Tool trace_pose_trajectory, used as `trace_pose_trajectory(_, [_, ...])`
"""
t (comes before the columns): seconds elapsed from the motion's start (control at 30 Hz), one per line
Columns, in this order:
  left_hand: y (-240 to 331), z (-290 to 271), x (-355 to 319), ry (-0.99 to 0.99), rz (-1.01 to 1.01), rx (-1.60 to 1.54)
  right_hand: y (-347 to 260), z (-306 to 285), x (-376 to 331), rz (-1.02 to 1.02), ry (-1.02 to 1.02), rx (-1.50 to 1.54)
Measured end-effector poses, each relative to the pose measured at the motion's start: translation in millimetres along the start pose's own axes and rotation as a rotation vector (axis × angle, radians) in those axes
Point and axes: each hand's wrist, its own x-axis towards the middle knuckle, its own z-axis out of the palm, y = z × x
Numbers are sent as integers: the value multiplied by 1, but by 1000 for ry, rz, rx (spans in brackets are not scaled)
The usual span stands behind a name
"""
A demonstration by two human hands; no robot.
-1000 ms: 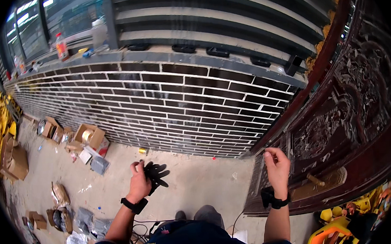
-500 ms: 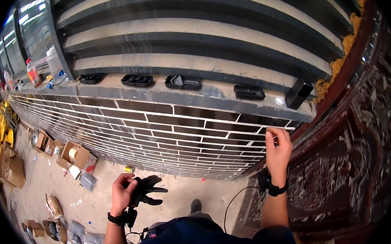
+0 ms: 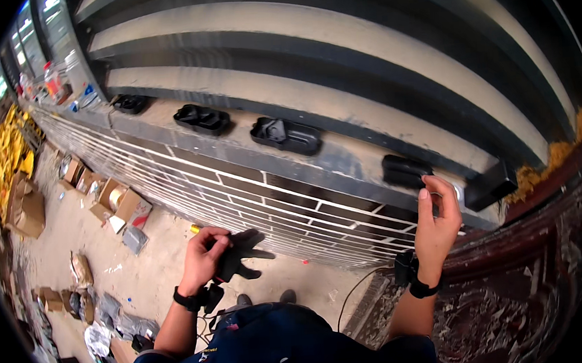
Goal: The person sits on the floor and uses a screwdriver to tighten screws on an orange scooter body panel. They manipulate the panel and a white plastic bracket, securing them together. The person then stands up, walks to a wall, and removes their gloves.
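My left hand (image 3: 205, 258) is closed, pinching a black glove (image 3: 247, 253) that hangs with its fingers spread to the right. My right hand (image 3: 437, 222) is raised to the ledge with its fingers loosely curled and the thumb apart. Its fingertips overlap the right end of a black plastic case (image 3: 403, 169) lying on the ledge; whether they touch it I cannot tell. Farther left on the same ledge lie an open black case (image 3: 286, 136) with a moulded inside, a similar black tray (image 3: 201, 119) and a smaller black one (image 3: 130, 104).
A dark upright block (image 3: 490, 186) stands at the right end of the ledge (image 3: 350, 160). Bottles (image 3: 53, 80) stand at its far left. Below runs a dark brick wall (image 3: 291, 188). Carved dark panels (image 3: 501, 295) are at right; cardboard boxes (image 3: 127, 203) and bags lie on the floor.
My right hand has risen from below the ledge to the black case's end. My left hand still holds the glove, now a little higher and farther right. The view has shifted and tilted.
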Motion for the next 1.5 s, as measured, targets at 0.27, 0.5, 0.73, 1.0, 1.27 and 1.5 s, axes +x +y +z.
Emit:
trace_pose_trajectory(0.27, [3,1,14,-24,-12,-26,-70,91,22,-323,-375,14])
trace_pose_trajectory(0.5, [20,-6,15,-2,15,42,-101,153,41,-488,-487,-174])
trace_pose_trajectory(0.73, [31,-22,18,25,-13,48,-101,173,39,-487,-568,-243])
trace_pose_trajectory(1.0, [36,-36,26,-7,-134,-31,-113,170,39,-453,-551,-295])
trace_pose_trajectory(1.27, [24,-45,29,-65,-27,-34,-123,152,36,-277,-432,-319])
trace_pose_trajectory(1.5, [35,-45,34,-70,-13,-141,-127,162,4,-273,-540,-1])
